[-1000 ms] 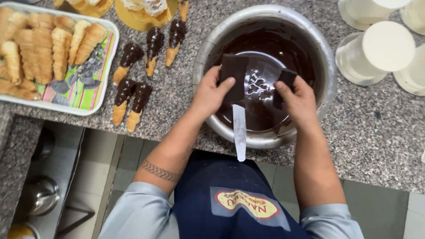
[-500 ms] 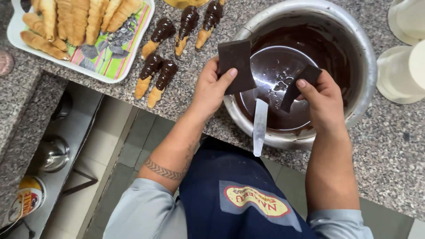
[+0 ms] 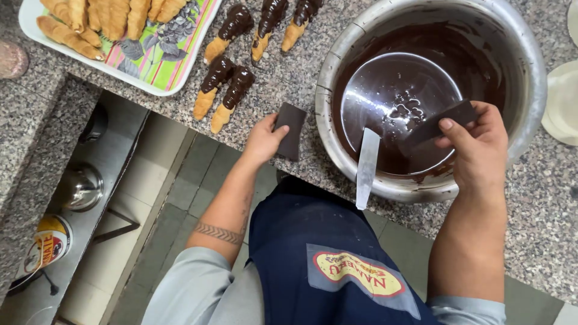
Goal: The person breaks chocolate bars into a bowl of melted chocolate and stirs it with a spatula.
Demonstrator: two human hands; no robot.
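Dark chocolate slab (image 3: 291,130) under left hand (image 3: 263,139)

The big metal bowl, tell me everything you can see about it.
The metal bowl is large, round and looks like steel, standing upright on the speckled stone counter at its front edge. Its inner walls are smeared with dark melted chocolate, scraped nearly bare at the bottom. A white spatula handle leans over the near rim. The right hand reaches over the rim, holding a dark flat piece inside. The left hand is apart from it.
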